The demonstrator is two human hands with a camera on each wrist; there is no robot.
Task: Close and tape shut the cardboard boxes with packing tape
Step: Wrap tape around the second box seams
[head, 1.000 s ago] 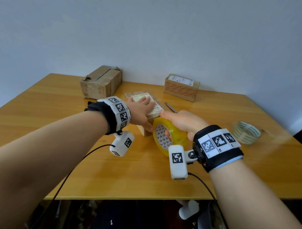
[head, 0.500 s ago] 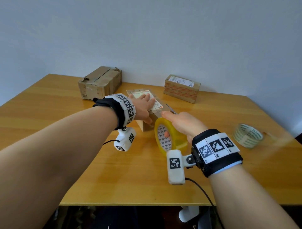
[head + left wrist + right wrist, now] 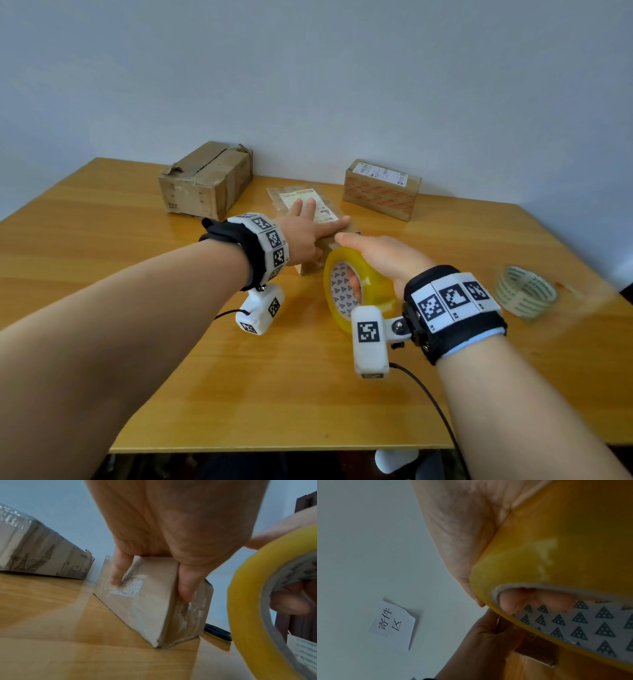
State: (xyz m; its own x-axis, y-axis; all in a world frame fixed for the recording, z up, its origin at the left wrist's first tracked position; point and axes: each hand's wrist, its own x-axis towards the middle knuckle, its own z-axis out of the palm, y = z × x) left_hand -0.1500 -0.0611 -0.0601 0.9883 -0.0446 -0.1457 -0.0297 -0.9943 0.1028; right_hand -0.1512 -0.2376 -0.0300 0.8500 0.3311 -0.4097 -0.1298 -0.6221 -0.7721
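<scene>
Small cardboard box [image 3: 322, 219] at bench [image 3: 102, 219] centre: brown, flat-sided, white shipping label on its top, glossy clear tape wrinkled over its near end face in the left wrist view. Long axis runs from the near edge toward the far wall, angled slightly to the left; near end faces the person. Top flaps lie down flat.

Left hand [image 3: 301, 236] lies palm-down on the box top. Fingers [image 3: 118, 573] straight and spread, tips over the label and down the box's side; thumb pressed on the near end face.

Right hand [image 3: 383, 260] grips the yellow packing tape roll [image 3: 356, 291]: fingers curled through the core, thumb stretched over the outer rim. Roll stands on edge just in front of the box's near end, open core facing left, grey liner printed with triangles. Whether a strip already runs from roll to box cannot be told.

Elsewhere on the bench: larger worn box [image 3: 205, 180] far left, box with orange print [image 3: 382, 188] far right, clear tape roll [image 3: 524, 291] lying flat at right, well apart.
</scene>
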